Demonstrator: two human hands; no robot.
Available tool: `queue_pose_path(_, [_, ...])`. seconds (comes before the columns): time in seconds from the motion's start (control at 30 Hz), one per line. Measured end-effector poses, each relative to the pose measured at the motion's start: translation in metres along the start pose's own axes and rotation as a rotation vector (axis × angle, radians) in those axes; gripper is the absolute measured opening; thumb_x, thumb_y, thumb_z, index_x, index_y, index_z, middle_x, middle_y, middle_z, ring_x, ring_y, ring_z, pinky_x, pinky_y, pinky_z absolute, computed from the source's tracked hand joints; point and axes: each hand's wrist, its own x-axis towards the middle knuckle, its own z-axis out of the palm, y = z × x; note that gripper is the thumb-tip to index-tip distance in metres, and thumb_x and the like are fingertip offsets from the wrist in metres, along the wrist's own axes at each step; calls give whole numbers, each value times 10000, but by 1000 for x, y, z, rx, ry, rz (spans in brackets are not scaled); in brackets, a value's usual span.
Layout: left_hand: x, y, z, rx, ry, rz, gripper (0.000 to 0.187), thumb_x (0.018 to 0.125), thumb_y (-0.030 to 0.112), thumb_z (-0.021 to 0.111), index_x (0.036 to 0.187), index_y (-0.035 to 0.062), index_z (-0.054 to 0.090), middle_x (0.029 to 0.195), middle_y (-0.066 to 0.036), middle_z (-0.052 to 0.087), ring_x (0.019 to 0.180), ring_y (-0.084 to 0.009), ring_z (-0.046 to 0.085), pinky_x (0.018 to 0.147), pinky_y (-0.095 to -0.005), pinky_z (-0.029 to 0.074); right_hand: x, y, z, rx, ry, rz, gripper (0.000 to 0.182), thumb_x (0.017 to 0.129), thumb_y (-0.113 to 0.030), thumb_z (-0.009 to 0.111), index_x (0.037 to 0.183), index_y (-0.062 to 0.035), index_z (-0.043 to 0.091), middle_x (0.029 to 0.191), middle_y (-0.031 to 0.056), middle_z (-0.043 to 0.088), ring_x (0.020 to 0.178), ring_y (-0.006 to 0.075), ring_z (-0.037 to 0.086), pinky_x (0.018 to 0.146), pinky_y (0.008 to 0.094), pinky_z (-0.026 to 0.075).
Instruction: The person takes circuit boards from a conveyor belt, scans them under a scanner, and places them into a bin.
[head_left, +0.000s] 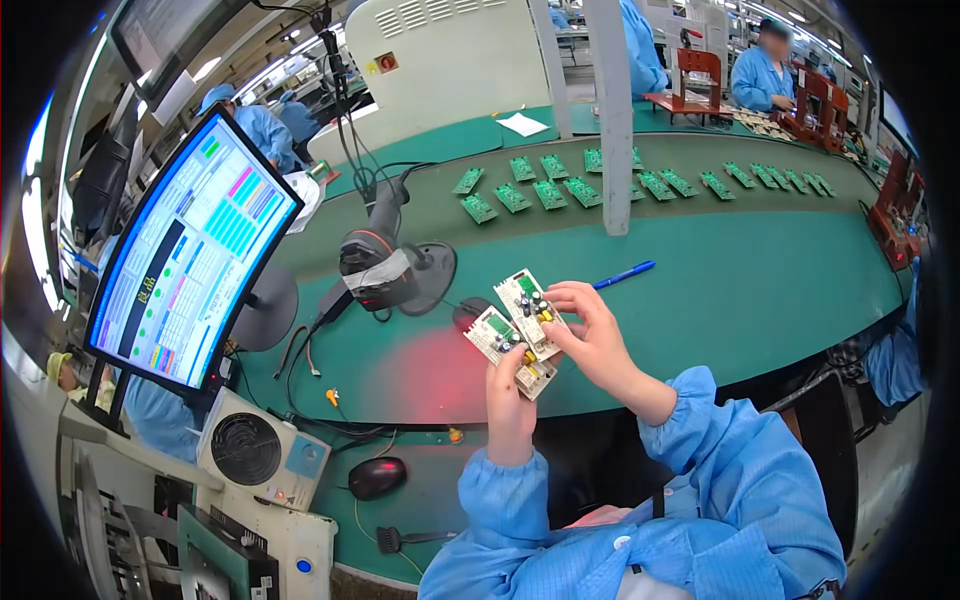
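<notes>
My left hand [510, 402] grips a white-cased circuit board [492, 338] by its lower part, thumb laid over the face. In my right hand [598, 338] is a second circuit board [528, 303] of the same kind, pinched along its right edge. Both boards are tilted and held close together above the green bench, their inner edges overlapping in this view. Capacitors and yellow parts show on their faces. To their left, a barcode scanner [372, 268] on a stand points down, casting a red glow on the bench. A dark mouse [472, 314] is partly hidden behind the boards.
Several green circuit boards [549, 194] lie in rows along the far strip, behind a grey post [609, 120]. A blue pen [626, 275] rests on the bench [720, 290]. At left stand a lit monitor [190, 260] and a fan unit [250, 450]. A black mouse [378, 478] and brush [400, 538] lie nearer.
</notes>
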Motion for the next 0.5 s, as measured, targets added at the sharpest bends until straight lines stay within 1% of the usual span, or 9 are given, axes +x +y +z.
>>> queue_pose_path(0.03, [1,0,-2,-32,4,-7,347,888,78,362,1206,-48,422,1146,-150,538,1024,-236,567,856,-377,497,-1,3,2,2,-1,3,302,814,-13,567,1111,8,516,1154,83,446,1022,156,511,840,257,476])
queue_pose_path(0.1, [2,-3,-1,-44,15,13,353,888,83,366,1212,-47,419,1149,-145,539,1028,-233,565,867,-380,490,-1,4,5,140,6,138,296,827,-16,558,1117,12,509,1150,89,483,1026,158,514,850,266,466])
queue_pose_path(0.13, [2,-5,1,-68,28,12,357,888,85,369,1216,-46,417,1151,-145,538,1034,-234,562,875,-381,484,-3,5,6,139,8,140,296,827,-16,558,1117,12,509,1150,89,483,1026,158,514,850,266,466])
queue_pose_path(0.2, [4,-6,1,-114,35,-18,367,880,89,384,1220,-45,416,1164,-153,532,1050,-245,553,901,-392,465,-6,7,8,360,100,169,299,838,-17,547,1130,22,495,1120,105,529,1033,156,516,876,273,442])
queue_pose_path(0.23, [4,-6,2,-114,29,-23,367,880,89,384,1220,-45,416,1164,-153,532,1050,-245,553,901,-392,465,-8,8,9,357,107,167,299,838,-17,547,1130,22,495,1120,105,529,1033,156,516,876,273,442])
queue_pose_path(0.3, [1,-4,7,-173,13,-98,383,872,90,391,1230,-45,409,1167,-158,531,1055,-256,552,907,-400,459,-15,8,9,516,284,186,319,836,-9,542,1145,38,481,1087,118,557,1021,154,528,896,279,419])
queue_pose_path(0.37, [-1,-3,9,-181,-22,-122,431,863,88,381,1271,-47,366,1206,-169,501,1088,-277,531,926,-413,446,-20,10,7,535,328,190,307,833,-8,545,1131,38,491,1086,119,558,1007,150,531,885,276,422])
queue_pose_path(0.43, [-4,0,14,-244,-98,-164,488,857,88,369,1326,-23,298,1273,-181,437,1136,-296,492,940,-433,434,-23,10,2,558,370,194,295,830,-8,549,1118,39,501,1085,120,559,992,146,534,873,273,424])
queue_pose_path(0.5, [-3,-1,15,-194,-111,-160,513,854,91,368,1349,3,265,1299,-187,403,1156,-307,473,944,-446,429,-26,9,-7,466,285,231,345,828,0,538,1164,44,475,1073,111,573,988,149,546,889,281,419])
